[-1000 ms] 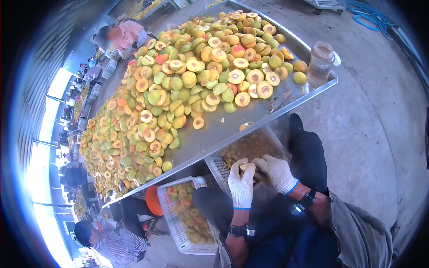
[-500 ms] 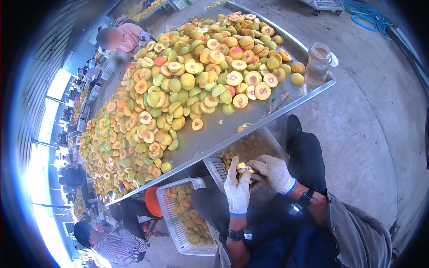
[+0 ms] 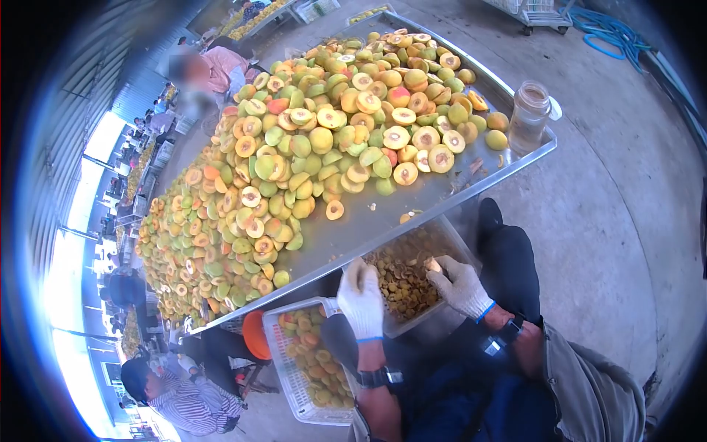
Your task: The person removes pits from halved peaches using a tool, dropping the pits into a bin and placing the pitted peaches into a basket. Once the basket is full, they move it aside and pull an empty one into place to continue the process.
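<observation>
My left hand (image 3: 361, 300), in a white knit glove, is over the left edge of the crate of pits and scraps (image 3: 451, 315). Its fingers are curled down, and what they hold, if anything, is hidden. My right hand (image 3: 462, 287), gloved too, is above the right side of that crate. Its thumb and fingers are pinched on a small pale object (image 3: 433, 264), whose kind I cannot make out. In front of both hands, a heap of halved peaches (image 3: 324, 140) covers much of the metal table (image 3: 346, 234).
A white basket (image 3: 281, 361) of peach halves stands left of my legs, beside an orange stool or bucket (image 3: 255, 335). A clear jar (image 3: 529, 118) of liquid stands at the table's right corner. Co-workers sit at the left (image 3: 188, 398) and far side (image 3: 221, 70). A blue hose (image 3: 615, 33) lies at back right.
My hands have moved apart: the left went left, the right slightly right. The yellow peach piece between them is out of sight, and the scraps in the crate show more.
</observation>
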A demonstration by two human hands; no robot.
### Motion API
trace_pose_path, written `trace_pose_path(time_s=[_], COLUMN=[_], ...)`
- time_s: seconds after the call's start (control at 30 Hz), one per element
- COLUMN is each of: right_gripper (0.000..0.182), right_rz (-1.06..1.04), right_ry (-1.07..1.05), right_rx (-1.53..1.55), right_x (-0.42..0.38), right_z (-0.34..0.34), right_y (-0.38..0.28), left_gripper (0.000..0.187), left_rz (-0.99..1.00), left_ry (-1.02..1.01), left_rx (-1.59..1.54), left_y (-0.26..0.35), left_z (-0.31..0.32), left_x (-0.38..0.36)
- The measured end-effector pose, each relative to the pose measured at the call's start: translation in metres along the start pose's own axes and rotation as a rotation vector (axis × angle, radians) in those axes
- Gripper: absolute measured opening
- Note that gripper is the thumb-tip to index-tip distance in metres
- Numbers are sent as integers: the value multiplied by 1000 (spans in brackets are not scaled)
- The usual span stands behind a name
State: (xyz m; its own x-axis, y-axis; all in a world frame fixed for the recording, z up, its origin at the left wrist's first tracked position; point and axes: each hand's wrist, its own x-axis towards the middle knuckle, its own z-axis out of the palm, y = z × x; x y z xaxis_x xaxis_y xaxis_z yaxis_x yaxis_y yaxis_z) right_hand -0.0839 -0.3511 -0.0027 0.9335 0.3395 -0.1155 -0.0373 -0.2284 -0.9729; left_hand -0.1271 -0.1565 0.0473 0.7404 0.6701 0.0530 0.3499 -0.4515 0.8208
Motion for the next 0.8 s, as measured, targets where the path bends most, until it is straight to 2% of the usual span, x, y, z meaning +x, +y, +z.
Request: trace_pose_path(time_s=[0.07,0.1,0.17,0.27,0.3,0.37,0.47,0.5,0.53,0.6,0.67,0.73,0.77,0.8], right_gripper=[33,33,33,33,32,31,31,31,31,30,30,30,30,30], right_rz=[-6,-9,-14,-4,-6,34,9,14,13,48,15,-21,-41,-54], right_ry=[1,2,-8,-20,-32,-74,-102,-111,-108,-123,-130,-126,-136,-145], right_rx=[19,37,59,76,77,55,46,42,40,41,36,28,73,118], right_x=[-1,-1,-2,-3,-2,0,1,2,3,5,6,8,6,3], right_z=[1,2,3,3,3,3,1,-1,-3,-1,5,7,5,5], right_y=[-1,-1,-3,-3,0,3,3,0,-2,-5,-2,-3,-4,-5], left_gripper=[37,37,40,56,56,63,61,53,53,47,43,44,44,44], left_rz=[109,114,177,94,106,0,-89,-36,-35,108,117,-7,-2,-98], left_ry=[130,134,209,209,212,195,165,119,119,-13,-35,-94,-86,-138], left_rx=[-17,-17,146,270,263,487,647,540,538,402,318,4,3,-254], left_y=[4,-3,-29,-47,-54,-68,-79,-79,-80,-86,-76,-59,-51,-29], left_z=[0,0,8,25,32,48,63,63,68,70,63,52,47,36], left_x=[32,54,107,169,185,209,223,228,230,228,213,197,183,160])
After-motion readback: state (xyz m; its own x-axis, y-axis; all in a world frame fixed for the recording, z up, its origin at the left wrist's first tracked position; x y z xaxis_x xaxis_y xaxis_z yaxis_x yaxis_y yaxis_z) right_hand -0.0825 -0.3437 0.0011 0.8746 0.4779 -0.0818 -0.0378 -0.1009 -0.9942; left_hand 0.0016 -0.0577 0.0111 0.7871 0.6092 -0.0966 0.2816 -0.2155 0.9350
